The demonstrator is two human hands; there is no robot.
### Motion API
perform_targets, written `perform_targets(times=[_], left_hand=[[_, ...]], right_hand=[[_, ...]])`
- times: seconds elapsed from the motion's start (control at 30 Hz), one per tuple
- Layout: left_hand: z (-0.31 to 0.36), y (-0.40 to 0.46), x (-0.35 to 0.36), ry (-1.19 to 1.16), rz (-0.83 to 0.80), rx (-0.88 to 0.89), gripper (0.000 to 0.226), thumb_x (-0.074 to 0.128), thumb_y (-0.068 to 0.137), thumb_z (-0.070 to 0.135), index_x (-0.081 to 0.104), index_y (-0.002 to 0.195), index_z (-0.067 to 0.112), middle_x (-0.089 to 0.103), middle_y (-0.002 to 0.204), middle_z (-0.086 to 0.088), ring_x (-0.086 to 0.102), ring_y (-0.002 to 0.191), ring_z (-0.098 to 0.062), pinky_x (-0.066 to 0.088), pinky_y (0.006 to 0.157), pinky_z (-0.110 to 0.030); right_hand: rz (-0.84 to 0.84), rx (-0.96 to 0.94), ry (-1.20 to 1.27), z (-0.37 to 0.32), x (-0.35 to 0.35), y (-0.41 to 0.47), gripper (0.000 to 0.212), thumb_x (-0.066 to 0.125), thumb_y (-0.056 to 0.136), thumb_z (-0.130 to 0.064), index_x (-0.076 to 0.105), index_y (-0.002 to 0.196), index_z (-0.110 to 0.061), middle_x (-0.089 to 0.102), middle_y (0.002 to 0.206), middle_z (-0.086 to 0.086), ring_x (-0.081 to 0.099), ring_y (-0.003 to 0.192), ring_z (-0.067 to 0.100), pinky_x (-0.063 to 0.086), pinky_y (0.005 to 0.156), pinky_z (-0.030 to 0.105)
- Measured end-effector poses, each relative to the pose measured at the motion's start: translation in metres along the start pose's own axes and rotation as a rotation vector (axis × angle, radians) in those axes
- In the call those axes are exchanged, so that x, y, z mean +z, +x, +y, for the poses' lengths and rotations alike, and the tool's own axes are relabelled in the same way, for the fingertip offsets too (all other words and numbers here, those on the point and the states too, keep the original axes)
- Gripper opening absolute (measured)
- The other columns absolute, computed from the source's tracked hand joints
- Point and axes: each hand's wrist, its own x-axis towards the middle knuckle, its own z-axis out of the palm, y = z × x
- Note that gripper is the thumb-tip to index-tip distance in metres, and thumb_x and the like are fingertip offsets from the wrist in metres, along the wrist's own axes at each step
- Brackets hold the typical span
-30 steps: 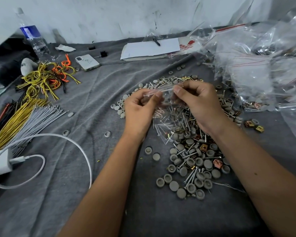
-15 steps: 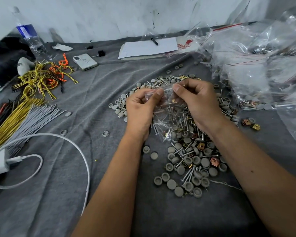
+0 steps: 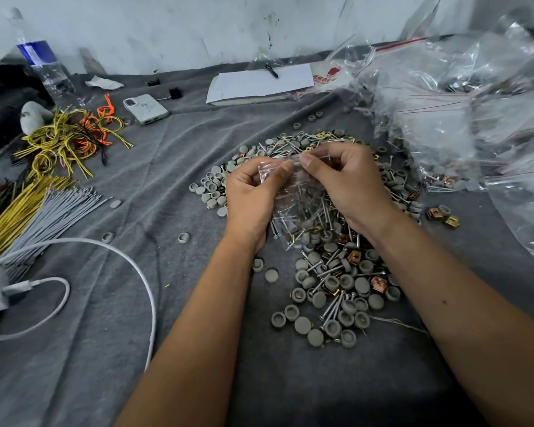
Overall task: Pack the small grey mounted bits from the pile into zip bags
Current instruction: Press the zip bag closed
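Bits [image 3: 336, 282] piled; bag [image 3: 299, 204], pinched at its top by my left hand [image 3: 250, 198] and right hand [image 3: 349, 183], now nearly sealed.

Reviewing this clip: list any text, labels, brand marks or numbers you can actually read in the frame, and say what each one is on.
No text can be read.
Water bottle: blue label, print too blurred to read.
White plastic bag beside the notebook: red logo and characters, too small and blurred to read.
Phone: faint mark on its back, unreadable.
Zip bag held by the left hand and right hand: no print visible.
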Motion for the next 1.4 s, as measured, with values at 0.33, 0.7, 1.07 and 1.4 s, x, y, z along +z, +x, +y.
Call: perform_targets(times=[0.33, 0.7, 1.07, 1.4], left_hand=[[-0.0013, 0.0009, -0.0016, 0.007, -0.012, -0.018, 0.010, 0.073, 0.092, 0.001, 0.078, 0.089, 0.009, 0.077, 0.083, -0.011, 0.073, 0.074, -0.022, 0.062, 0.073, -0.036], [-0.0002, 0.0011, -0.0043, -0.041, 0.008, -0.015, 0.013, 0.071, 0.092, -0.002, 0.075, 0.081, 0.004, 0.076, 0.076, -0.012, 0.072, 0.064, -0.019, 0.061, 0.062, -0.030], [-0.0004, 0.0004, -0.0013, -0.077, 0.016, -0.051, 0.010, 0.068, 0.094, -0.005, 0.073, 0.086, -0.002, 0.076, 0.075, -0.010, 0.072, 0.062, -0.014, 0.058, 0.052, -0.020], [0.0012, 0.0027, -0.0048, -0.136, 0.070, -0.035, 0.009, 0.079, 0.081, 0.007, 0.076, 0.087, 0.002, 0.076, 0.078, -0.009, 0.073, 0.067, -0.017, 0.063, 0.061, -0.030]], right_hand=[[0.001, 0.031, 0.000, 0.0016, -0.0010, 0.0006, 0.006, 0.080, 0.089, -0.016, 0.080, 0.092, -0.011, 0.079, 0.084, 0.003, 0.076, 0.081, 0.020, 0.063, 0.080, 0.043], [-0.037, 0.058, 0.082, -0.0029, -0.0005, -0.0017, 0.008, 0.082, 0.086, -0.014, 0.079, 0.082, -0.020, 0.079, 0.083, 0.005, 0.076, 0.079, 0.020, 0.062, 0.072, 0.033], [-0.018, 0.079, 0.079, -0.0029, -0.0014, -0.0021, 0.005, 0.081, 0.086, -0.010, 0.078, 0.089, -0.012, 0.079, 0.082, 0.007, 0.077, 0.077, 0.021, 0.061, 0.070, 0.031], [0.092, 0.139, 0.146, -0.0040, -0.0046, -0.0024, 0.016, 0.075, 0.094, -0.028, 0.078, 0.081, -0.018, 0.074, 0.076, 0.003, 0.066, 0.069, 0.012, 0.055, 0.064, 0.027]])
